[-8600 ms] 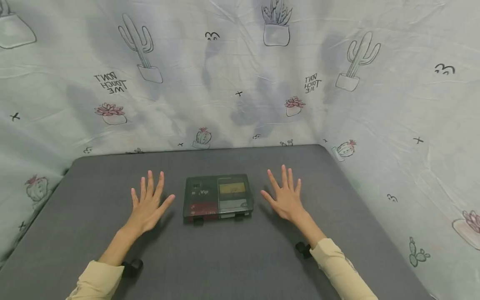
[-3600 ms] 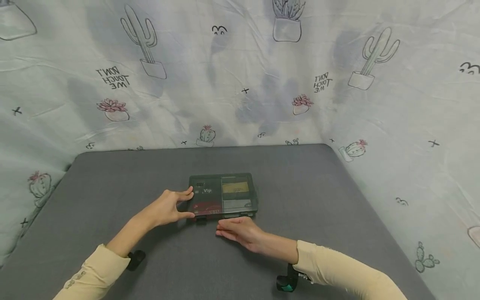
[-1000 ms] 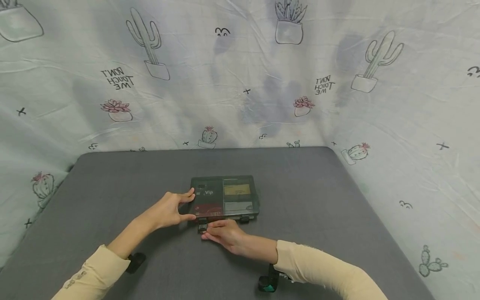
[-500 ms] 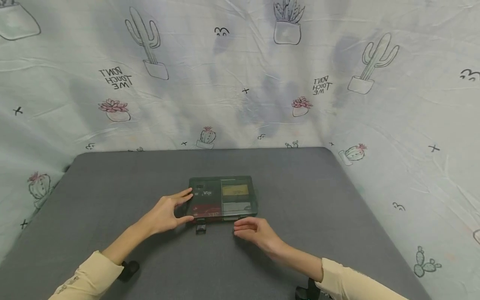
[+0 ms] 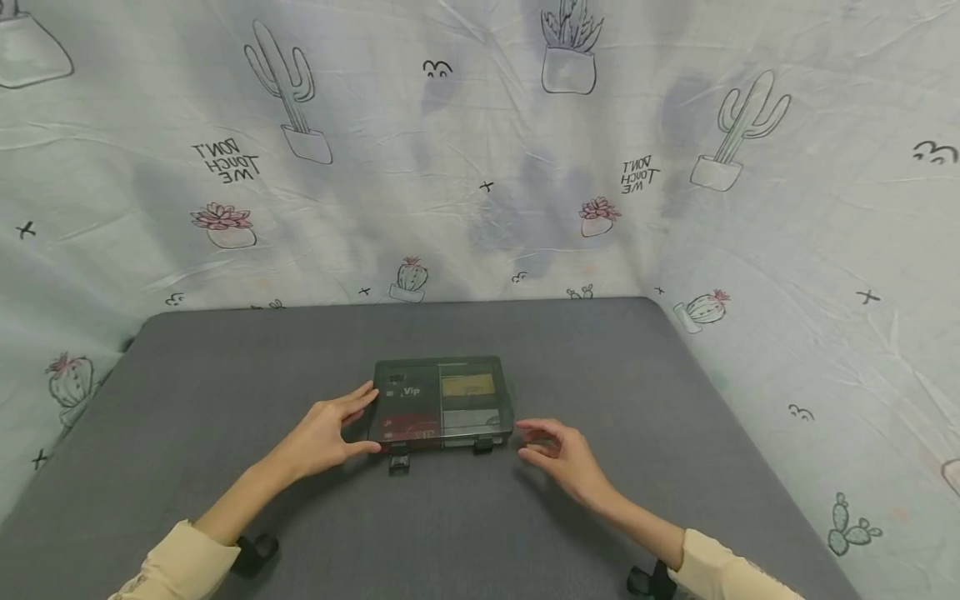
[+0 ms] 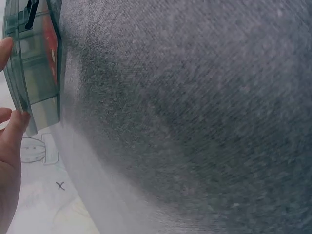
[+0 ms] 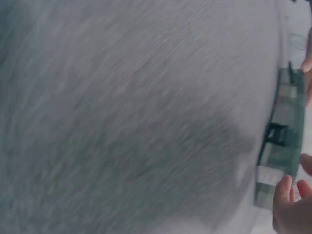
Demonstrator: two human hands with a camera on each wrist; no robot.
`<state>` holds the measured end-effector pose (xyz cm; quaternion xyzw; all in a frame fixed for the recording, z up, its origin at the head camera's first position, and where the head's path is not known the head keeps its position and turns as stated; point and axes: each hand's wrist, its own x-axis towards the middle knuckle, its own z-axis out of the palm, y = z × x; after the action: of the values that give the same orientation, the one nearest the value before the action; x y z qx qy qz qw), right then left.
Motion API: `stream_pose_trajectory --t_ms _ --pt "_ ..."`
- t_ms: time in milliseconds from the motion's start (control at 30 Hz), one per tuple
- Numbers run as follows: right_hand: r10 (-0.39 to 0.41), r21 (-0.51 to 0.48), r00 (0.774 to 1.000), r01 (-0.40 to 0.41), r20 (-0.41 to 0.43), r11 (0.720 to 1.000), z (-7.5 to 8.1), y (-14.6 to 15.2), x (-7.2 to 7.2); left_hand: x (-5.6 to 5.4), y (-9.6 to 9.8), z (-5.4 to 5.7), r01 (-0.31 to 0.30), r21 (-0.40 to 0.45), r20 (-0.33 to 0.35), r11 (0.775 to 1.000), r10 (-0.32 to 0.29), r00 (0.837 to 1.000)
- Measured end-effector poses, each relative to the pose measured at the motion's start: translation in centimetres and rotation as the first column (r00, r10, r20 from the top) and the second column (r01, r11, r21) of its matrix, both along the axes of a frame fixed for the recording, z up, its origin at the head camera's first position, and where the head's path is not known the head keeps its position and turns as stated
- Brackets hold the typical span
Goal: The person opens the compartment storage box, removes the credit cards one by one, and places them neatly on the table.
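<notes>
A flat case of dark, see-through green plastic (image 5: 408,408) lies on the grey table. Through its lid show red, yellow and white contents and the word "Vip". Of the two black latches on its front, the left latch (image 5: 400,461) is swung outward, while the right latch (image 5: 483,445) sits close against the front. My left hand (image 5: 318,437) holds the case's left end, thumb at the front corner and fingers on the side edge. Beside the right front corner, my right hand (image 5: 570,462) has loosely bent fingers and nothing in them; whether a fingertip touches the case I cannot tell.
The grey cloth-covered table (image 5: 450,533) reaches back to a pale curtain (image 5: 480,150) printed with cacti, which also hangs along both sides. A black strap device sits at each wrist, such as the left strap (image 5: 255,554).
Earlier, my right hand pinched at the left latch, which came outward. It has since let go and moved right, past the right latch to the case's right corner. My left hand stays on the case.
</notes>
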<state>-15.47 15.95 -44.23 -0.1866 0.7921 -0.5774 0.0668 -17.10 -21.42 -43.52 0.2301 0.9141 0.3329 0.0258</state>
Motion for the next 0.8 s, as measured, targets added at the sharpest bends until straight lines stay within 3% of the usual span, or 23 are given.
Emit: stream_pose_trajectory --t_ms 300,567,800 --pt "0.153 0.049 0.978 -0.147 -0.139 0.988 -1.2 0.6 -2.3 0.4 -0.4 -0.3 0.009 0.092 0.056 0.996 -0.014 0.998" --pt "0.070 0.123 0.960 -0.037 -0.273 0.992 -0.2 -0.5 -3.0 0.3 -0.4 -0.4 0.021 0.120 0.048 0.993 -0.027 0.998" --pt "0.134 0.189 0.933 -0.073 -0.334 0.979 -1.3 -0.7 -4.1 0.4 -0.6 -0.5 0.000 0.153 0.045 0.988 -0.007 0.999"
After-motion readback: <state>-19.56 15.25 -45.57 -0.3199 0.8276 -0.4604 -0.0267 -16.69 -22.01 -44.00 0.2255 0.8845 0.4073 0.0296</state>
